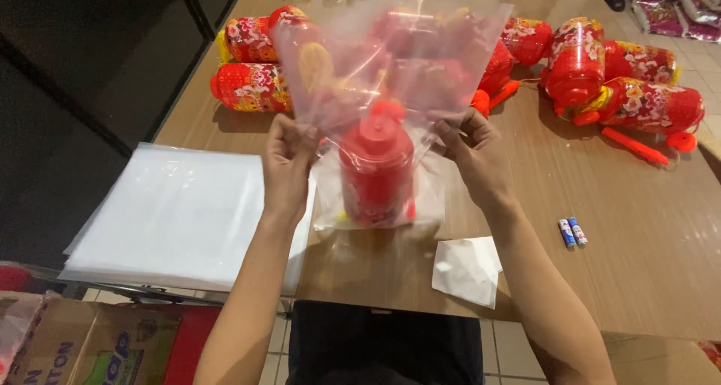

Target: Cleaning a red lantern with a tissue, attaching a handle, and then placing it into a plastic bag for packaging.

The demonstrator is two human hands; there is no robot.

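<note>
bagging step in hand: left hand point(288, 160) and right hand point(472, 150) each pinch an edge of the clear plastic bag point(390, 62), both grips closed on the film, mouth held up and apart. red lantern point(377, 173) stands upright inside the bag's lower part, on the tabletop point(601, 242) between the hands. judgement: lantern looks seated; next move calls for bringing the mouth edges together evenly without tipping it. stack of clear bags point(180, 216) lies at left, more lanterns point(623, 84) behind, two small batteries point(571, 232) at right.

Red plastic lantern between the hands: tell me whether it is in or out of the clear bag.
In. The red plastic lantern stands upright inside the clear plastic bag, whose film shows around it.
</note>
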